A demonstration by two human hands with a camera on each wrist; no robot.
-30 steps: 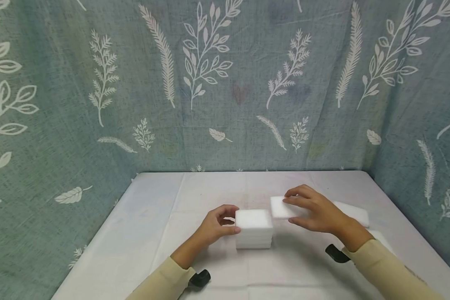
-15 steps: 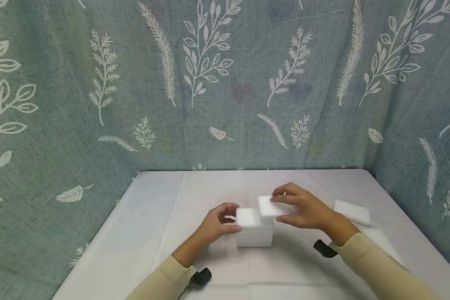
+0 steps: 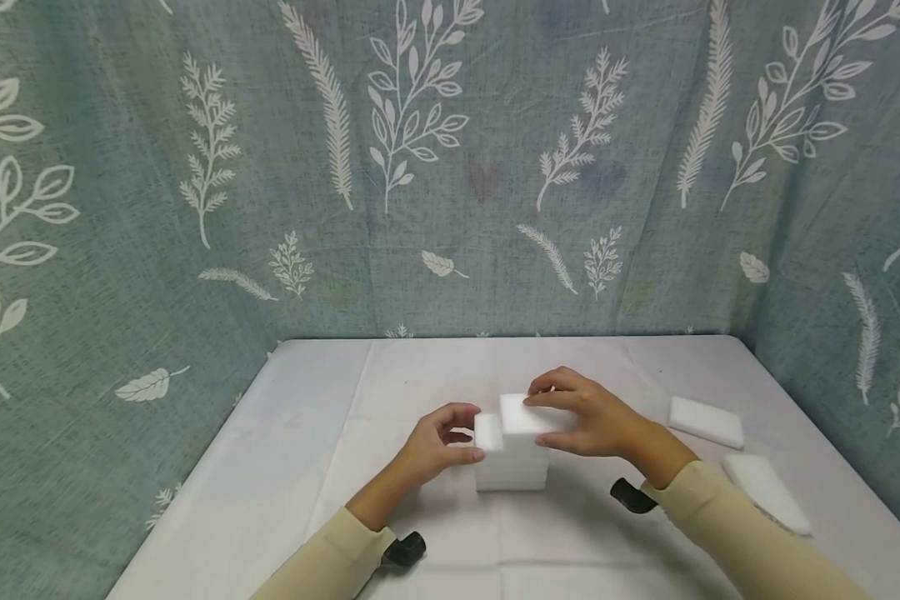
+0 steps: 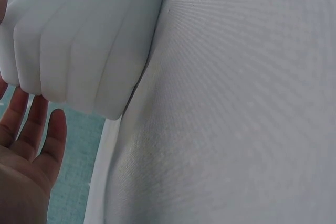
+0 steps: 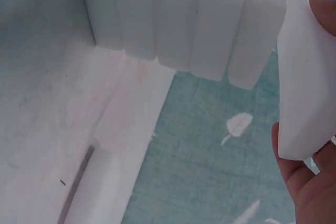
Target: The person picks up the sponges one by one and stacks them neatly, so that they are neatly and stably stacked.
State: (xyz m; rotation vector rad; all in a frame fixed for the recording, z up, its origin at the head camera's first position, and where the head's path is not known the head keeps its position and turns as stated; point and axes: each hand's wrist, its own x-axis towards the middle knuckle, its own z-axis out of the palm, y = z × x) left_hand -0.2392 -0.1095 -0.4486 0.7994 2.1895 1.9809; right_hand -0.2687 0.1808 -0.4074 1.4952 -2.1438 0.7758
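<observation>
A flat, white, rectangular foam-like block (image 3: 521, 419) is held over a stack of similar white blocks (image 3: 512, 475), clamped between thumb and fingers of the right hand (image 3: 588, 417). The stack's left end is gripped by the left hand's (image 3: 435, 442) fingers. To the right, a farther white slab (image 3: 706, 421) and a nearer white slab (image 3: 767, 493) are laid on the white cloth-covered surface (image 3: 270, 500).

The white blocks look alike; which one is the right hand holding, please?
The topmost block, offset over the stack; the rest sit stacked or lie as loose blocks on the table.
</observation>
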